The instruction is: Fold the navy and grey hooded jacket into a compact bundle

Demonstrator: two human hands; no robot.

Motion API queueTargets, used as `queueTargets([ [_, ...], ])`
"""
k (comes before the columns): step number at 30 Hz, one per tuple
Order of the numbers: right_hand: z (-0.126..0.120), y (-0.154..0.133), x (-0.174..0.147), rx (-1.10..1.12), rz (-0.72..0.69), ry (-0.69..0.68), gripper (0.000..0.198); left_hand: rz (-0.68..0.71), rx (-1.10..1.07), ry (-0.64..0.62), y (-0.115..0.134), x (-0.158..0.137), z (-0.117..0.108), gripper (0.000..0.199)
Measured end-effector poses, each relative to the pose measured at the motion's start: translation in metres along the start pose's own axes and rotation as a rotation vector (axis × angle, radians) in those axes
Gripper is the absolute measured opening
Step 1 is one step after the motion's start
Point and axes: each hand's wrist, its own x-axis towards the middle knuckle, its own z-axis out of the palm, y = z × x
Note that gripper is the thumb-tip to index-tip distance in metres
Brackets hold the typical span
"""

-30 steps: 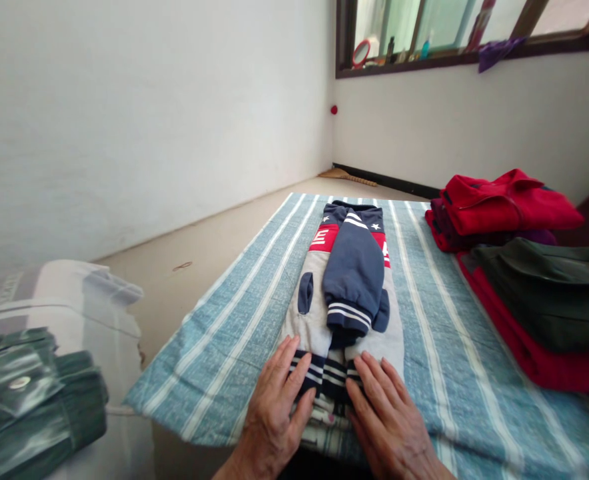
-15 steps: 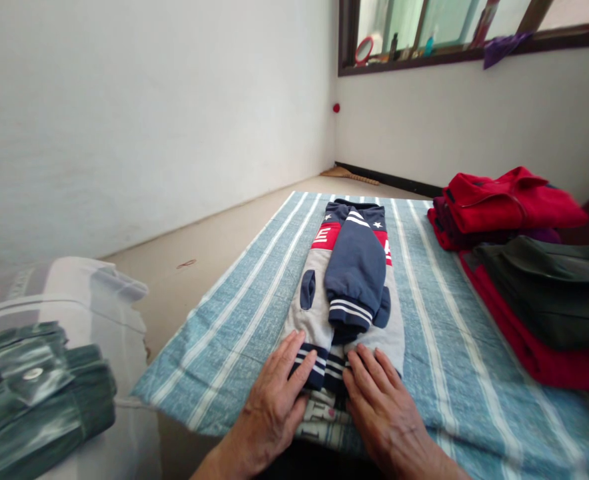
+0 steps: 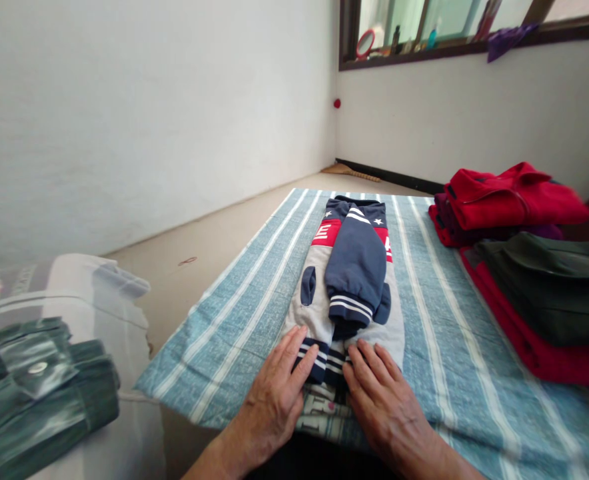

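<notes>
A grey, navy and red sweatshirt (image 3: 350, 280) lies folded lengthwise on a blue striped cloth (image 3: 439, 313), its navy sleeves laid over the middle. My left hand (image 3: 274, 400) rests flat on the striped hem at the near end, fingers spread. My right hand (image 3: 387, 400) lies flat beside it on the same hem. Both palms press down; neither grips anything. Under the hem a light printed garment (image 3: 324, 413) shows between my wrists.
Folded clothes are stacked at the right: a red pile (image 3: 504, 203), then a dark green garment (image 3: 549, 287) over red fabric. A dark green folded item in plastic (image 3: 34, 387) sits on a white surface at the left. Bare floor and white walls lie beyond.
Both hands slid slightly away from me along the hem, and the view shifted a little; the sweatshirt stays in place.
</notes>
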Motion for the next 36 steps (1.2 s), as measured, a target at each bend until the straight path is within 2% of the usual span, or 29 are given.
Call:
queueTargets([
  [5,-0.004,-0.002,0.005,-0.007,0.036,-0.007,0.029,0.014,0.01,-0.013,0.0,0.001,-0.002,0.078],
  [11,-0.01,-0.005,0.011,-0.018,0.031,0.008,0.036,0.03,0.037,-0.015,0.0,0.0,-0.002,0.08],
  [18,0.007,-0.008,0.007,-0.075,0.024,0.067,0.03,0.028,0.097,0.039,-0.002,-0.002,0.006,0.083],
  [26,0.02,-0.012,0.01,-0.139,0.036,0.157,0.034,0.053,0.173,0.099,-0.006,-0.003,0.012,0.081],
  [32,0.029,-0.024,0.015,-0.182,0.142,0.193,0.032,0.062,0.176,0.082,-0.009,-0.003,0.007,0.084],
  [36,0.031,-0.026,0.021,-0.191,0.173,0.217,0.037,0.057,0.154,0.022,-0.011,-0.003,0.004,0.09],
])
